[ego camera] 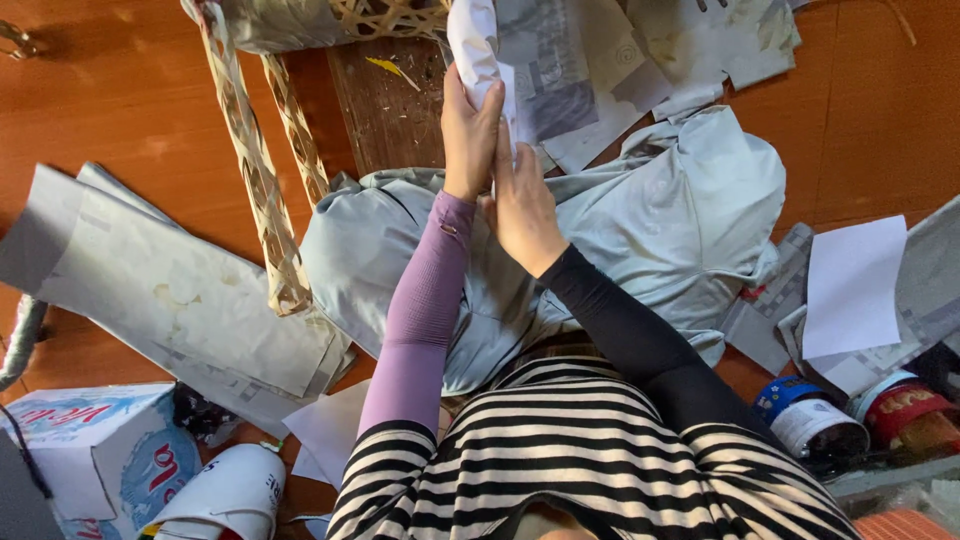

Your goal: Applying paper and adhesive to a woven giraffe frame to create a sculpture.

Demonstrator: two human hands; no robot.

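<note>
My left hand, in a purple sleeve, grips the edge of a white paper sheet held up in front of me. My right hand, in a black sleeve, lies just below it, its fingers stretched flat along the same sheet's edge. The sheet lies over a paper-covered object with a woven bamboo frame at the top of the view. A pale grey-blue cloth is spread beneath both hands.
Two woven bamboo strips hang down at the left beside a dark wooden board. Stained paper sheets lie on the wooden floor. A printed box and a white container are bottom left; two tins and white paper sit right.
</note>
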